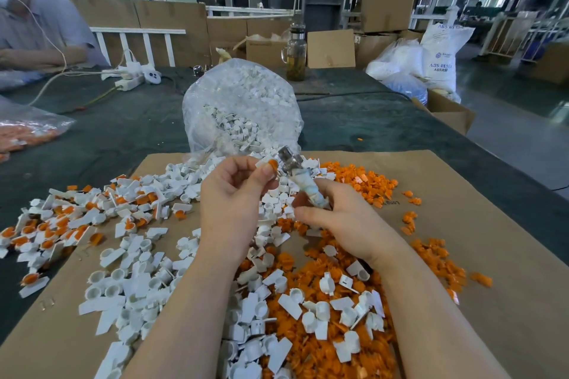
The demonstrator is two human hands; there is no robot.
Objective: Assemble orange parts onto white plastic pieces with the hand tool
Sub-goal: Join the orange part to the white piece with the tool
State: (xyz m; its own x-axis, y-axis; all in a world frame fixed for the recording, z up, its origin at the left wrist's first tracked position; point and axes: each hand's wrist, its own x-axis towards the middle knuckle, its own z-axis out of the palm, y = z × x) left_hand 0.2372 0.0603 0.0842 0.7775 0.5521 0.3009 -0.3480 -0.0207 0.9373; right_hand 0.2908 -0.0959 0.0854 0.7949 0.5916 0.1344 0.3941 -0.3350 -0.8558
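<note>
Above the cardboard-covered surface [462, 224], the left hand [234, 191] pinched a white piece with an orange part [271, 165] against the hand tool [303, 183] clamped in the right hand [345, 218], seating apparently under way; pressing likely next.

A: Right hand [345, 215] wraps the hand tool [303, 184], so its grip end is hidden!
B: And that white piece [261, 164] is mostly lost behind the left hand [234, 191]; the bench [123, 126] runs off frame

Single head-worn wide-angle view, facing forward and down, close above the cardboard sheet [462, 224], hall behind
</note>
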